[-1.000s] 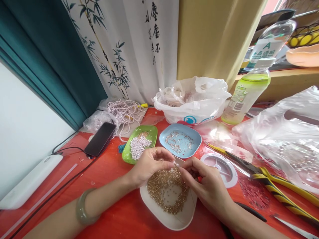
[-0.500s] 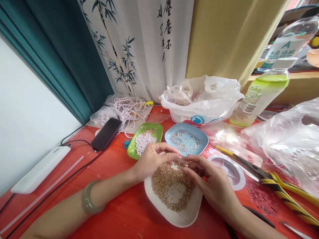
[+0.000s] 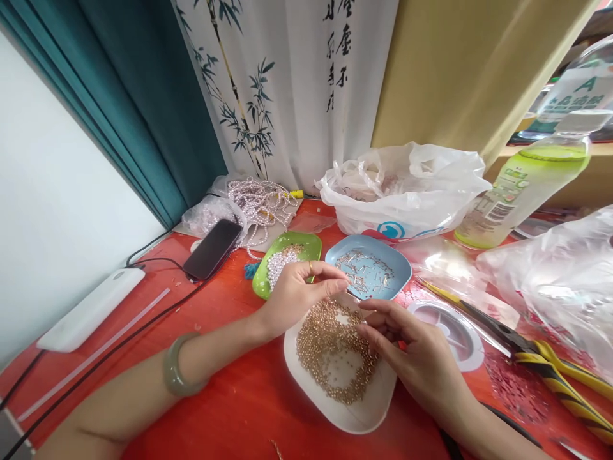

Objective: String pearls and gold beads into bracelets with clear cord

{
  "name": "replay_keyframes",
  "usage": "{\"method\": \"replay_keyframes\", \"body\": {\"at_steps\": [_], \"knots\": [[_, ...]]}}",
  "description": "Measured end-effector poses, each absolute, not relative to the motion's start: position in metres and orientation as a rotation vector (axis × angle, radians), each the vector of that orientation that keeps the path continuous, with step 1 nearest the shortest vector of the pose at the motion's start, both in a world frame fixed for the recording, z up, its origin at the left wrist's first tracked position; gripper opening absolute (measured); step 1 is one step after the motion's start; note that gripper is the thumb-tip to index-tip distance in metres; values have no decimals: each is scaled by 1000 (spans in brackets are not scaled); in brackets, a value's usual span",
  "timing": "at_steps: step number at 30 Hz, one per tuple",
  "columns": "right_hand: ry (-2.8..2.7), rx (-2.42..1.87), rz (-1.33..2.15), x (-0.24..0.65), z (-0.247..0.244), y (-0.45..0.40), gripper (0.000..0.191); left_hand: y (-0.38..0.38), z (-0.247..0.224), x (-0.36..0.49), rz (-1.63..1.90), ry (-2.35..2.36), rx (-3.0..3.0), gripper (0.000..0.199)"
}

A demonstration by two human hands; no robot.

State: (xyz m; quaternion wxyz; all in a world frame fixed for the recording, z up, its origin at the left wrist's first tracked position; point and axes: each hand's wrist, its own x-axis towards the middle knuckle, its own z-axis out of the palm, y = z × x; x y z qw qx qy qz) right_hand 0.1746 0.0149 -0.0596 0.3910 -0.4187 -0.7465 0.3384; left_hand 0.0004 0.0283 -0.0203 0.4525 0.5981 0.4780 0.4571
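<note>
Over a white dish (image 3: 335, 412) of gold beads (image 3: 330, 377), my left hand (image 3: 306, 287) pinches something too small to make out between thumb and fingertips. Just right of it and slightly lower, my right hand (image 3: 407, 345) has its thumb and fingers closed, and whatever they grip is also too fine to name. The two sets of fingertips are close but apart. Behind my left hand sits a green dish (image 3: 309, 246) with pearly white beads (image 3: 278, 263), partly hidden by the hand. A blue dish (image 3: 400, 271) beyond the fingertips holds small metal pins and findings (image 3: 361, 271).
Pliers with yellow-black handles (image 3: 541, 364) and a clear round case (image 3: 474, 345) lie to the right. Plastic bags (image 3: 407, 198) and a green-tinted bottle (image 3: 531, 185) stand behind. At left are a phone (image 3: 213, 249), cables, a white power strip (image 3: 90, 310) and bead strings (image 3: 261, 204).
My left hand has lifted slightly away from the right, widening the gap between the fingertips. The whole view has shifted, so the table things appear a little further right.
</note>
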Motion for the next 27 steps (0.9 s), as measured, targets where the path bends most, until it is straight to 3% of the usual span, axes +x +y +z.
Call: {"method": "replay_keyframes", "body": {"at_steps": [13, 17, 27], "knots": [[-1911, -1091, 895, 177, -60, 15, 14, 27, -9, -5, 1083, 1153, 1515, 10], [-1815, -1081, 1018, 176, -61, 15, 15, 33, -8, -10, 990, 1107, 1550, 21], [-1713, -1071, 1104, 176, -61, 15, 12, 26, -14, -14, 223, 1009, 2221, 11]]}}
